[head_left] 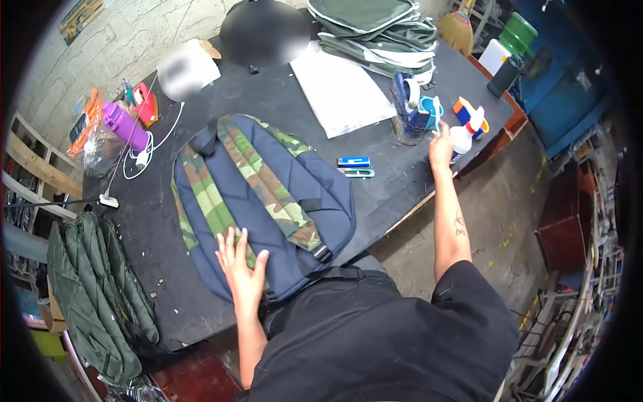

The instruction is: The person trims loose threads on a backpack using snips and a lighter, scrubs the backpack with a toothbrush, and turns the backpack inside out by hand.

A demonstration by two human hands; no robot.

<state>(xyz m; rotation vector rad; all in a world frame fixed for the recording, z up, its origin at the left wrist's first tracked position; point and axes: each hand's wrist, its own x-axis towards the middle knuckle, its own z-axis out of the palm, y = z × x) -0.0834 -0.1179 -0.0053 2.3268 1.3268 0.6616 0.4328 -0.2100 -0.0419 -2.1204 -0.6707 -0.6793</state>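
On the desk [151,201], the left hand [242,268] lies spread over a backpack [268,197], likely soft, best gripped by its straps [254,167]; far right, the right hand [441,153] pinches a brush [437,108].

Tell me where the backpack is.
In the head view, the backpack lies on the table left of centre, with the left hand on it and the purple bottle to its left.

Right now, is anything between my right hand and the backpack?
A small blue item and a small green item lie on the table between your right hand and the backpack, probably easy to reach over.
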